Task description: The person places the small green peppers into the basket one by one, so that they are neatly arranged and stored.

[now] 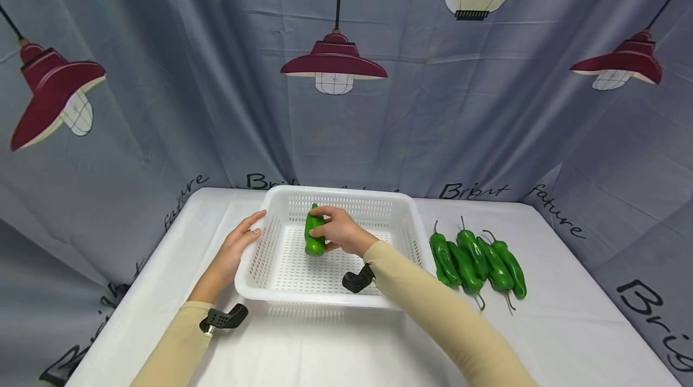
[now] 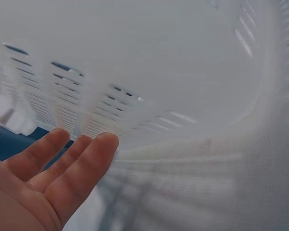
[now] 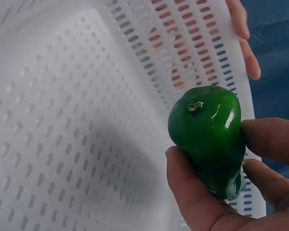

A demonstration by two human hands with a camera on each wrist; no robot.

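A glossy green pepper (image 1: 313, 232) is pinched between the thumb and fingers of my right hand (image 1: 342, 230), inside the outline of a white plastic basket (image 1: 325, 297). In the right wrist view the pepper (image 3: 207, 130) shows its rounded end toward the camera, over the perforated basket floor. My left hand (image 1: 230, 251) is at the basket's left side, its fingertips right by the outer wall and rim. The left wrist view shows those fingers (image 2: 82, 178) extended beside the slotted wall, holding nothing.
Several green peppers (image 1: 465, 268) lie in a row on the white tablecloth (image 1: 563, 315), just right of the basket. Behind the table hangs a grey-blue curtain (image 1: 411, 128) printed with lamps and lettering. My right forearm (image 1: 433, 309) crosses the basket's front right corner.
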